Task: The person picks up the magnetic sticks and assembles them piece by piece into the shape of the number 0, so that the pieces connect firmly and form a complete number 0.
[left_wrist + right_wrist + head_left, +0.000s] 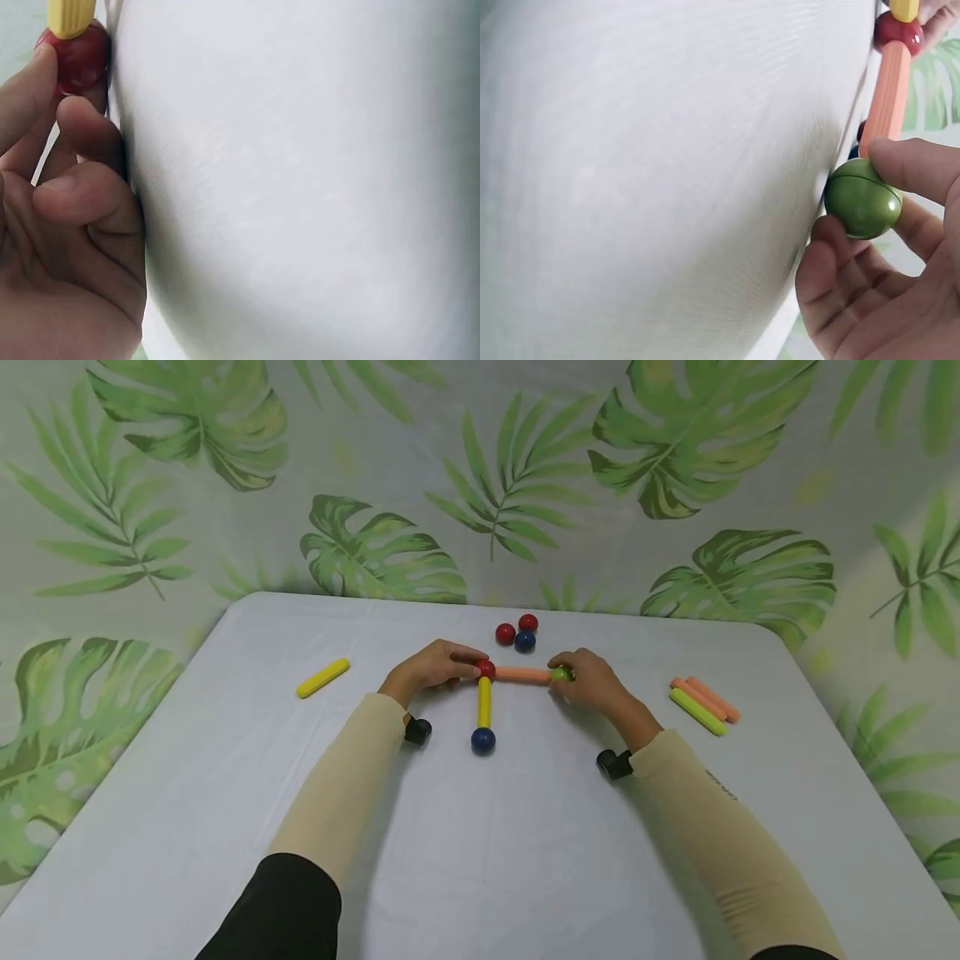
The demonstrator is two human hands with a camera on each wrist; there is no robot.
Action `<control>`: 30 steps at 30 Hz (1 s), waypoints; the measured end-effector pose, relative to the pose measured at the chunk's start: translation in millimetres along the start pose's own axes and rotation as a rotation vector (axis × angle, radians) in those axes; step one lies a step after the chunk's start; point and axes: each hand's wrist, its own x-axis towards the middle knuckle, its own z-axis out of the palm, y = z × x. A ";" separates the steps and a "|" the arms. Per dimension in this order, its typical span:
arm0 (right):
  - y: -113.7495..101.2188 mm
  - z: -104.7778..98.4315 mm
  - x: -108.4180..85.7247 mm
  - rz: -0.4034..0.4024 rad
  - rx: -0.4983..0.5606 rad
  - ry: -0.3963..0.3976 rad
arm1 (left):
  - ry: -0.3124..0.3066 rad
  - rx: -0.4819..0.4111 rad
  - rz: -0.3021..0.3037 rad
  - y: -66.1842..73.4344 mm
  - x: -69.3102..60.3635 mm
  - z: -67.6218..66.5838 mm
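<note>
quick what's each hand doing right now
Left hand: holding the red ball joined to a yellow stick.
Right hand: holding the green ball.

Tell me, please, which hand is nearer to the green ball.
Right: the right hand grips the green ball, while the left hand holds the red ball at the orange stick's other end.

Red ball [488,669] meets orange stick [523,676] toward green ball [864,204] and yellow stick [484,704] tipped with blue ball [483,742]

There are six balls [483,741] — three red, two blue, one green — six sticks [522,675] and two hands [437,664].
</note>
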 end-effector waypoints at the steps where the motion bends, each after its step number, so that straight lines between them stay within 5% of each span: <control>1: -0.2 0.9 -0.1 0.004 0.006 -0.002 | -0.007 0.009 0.007 -0.7 0.3 -0.6; 15: -3.2 -2.5 2.2 0.011 0.069 -0.009 | -0.020 0.013 0.014 3.9 3.5 -9.7; 30: 1.4 -0.6 2.7 0.078 0.121 -0.037 | -0.023 0.005 0.016 2.9 8.6 -4.4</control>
